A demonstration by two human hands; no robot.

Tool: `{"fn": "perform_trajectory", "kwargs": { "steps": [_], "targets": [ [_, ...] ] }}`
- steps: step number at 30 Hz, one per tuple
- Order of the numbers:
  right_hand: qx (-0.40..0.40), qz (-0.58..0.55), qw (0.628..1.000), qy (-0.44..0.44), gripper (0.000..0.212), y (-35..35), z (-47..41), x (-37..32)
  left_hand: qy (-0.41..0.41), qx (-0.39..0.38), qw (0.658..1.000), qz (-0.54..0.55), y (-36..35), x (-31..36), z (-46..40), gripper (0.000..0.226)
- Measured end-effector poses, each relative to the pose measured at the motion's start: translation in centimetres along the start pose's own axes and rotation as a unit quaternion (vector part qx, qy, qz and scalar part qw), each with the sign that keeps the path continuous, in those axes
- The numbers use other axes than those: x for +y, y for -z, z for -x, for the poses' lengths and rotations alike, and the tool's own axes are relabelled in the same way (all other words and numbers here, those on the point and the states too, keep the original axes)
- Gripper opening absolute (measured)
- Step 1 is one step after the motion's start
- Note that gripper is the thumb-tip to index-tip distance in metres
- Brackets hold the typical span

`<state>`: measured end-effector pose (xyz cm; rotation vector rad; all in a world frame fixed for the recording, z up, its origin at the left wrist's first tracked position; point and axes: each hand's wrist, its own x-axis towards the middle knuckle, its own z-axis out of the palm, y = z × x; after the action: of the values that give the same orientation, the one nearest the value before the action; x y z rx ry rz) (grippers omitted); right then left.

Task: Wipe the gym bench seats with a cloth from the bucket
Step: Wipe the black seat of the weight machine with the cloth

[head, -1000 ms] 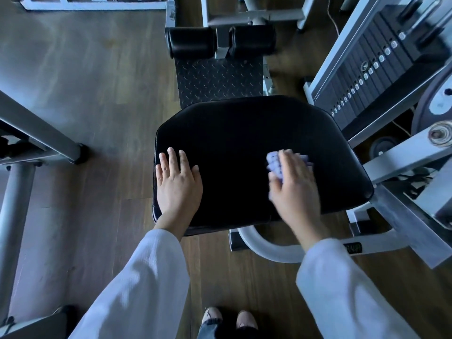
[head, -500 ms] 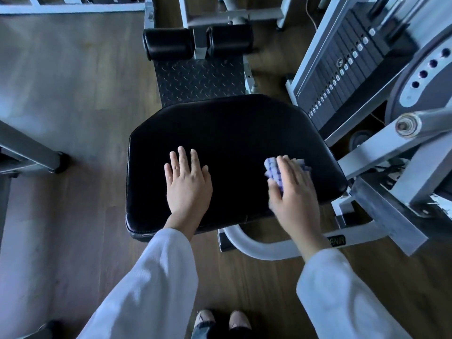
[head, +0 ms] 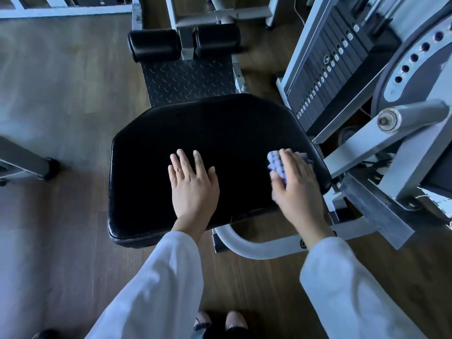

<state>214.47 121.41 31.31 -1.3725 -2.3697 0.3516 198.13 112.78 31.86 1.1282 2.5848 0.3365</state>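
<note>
A black padded gym seat (head: 208,133) fills the middle of the head view. My left hand (head: 193,184) rests flat on its near middle, fingers straight and spread. A crumpled purple checked cloth (head: 276,163) lies near the seat's right edge, and my right hand (head: 297,185) presses it down onto the pad with the fingers laid over it. Most of the cloth is hidden under that hand. No bucket is in view.
Two black roller pads (head: 183,44) and a checker-plate footrest (head: 188,81) lie beyond the seat. A weight stack (head: 327,67) and grey machine arms (head: 391,143) crowd the right side. Another machine's leg (head: 27,162) is at the left on the wooden floor (head: 61,94).
My right hand has slid the cloth from the seat's middle right toward its right edge. My left hand has moved from the seat's left edge toward its middle.
</note>
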Motion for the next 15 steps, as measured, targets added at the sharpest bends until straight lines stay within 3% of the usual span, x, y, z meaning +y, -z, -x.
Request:
{"fn": "perform_trajectory", "kwargs": {
  "steps": [4,11,15],
  "targets": [
    [0.003,0.026,0.996,-0.085,0.051,-0.2,-2.5,0.2,-0.010,0.008,1.000,-0.006,-0.2,0.2,-0.1,0.060],
    [-0.035,-0.004,0.998,0.061,0.051,-1.0,0.5,-2.5,-0.035,0.018,0.999,-0.006,-0.2,-0.2,-0.2,0.060],
    [0.001,-0.019,0.999,0.027,0.047,1.0,0.2,1.1,-0.038,0.027,0.999,-0.001,-0.2,-0.3,-0.1,0.059]
  ]
}}
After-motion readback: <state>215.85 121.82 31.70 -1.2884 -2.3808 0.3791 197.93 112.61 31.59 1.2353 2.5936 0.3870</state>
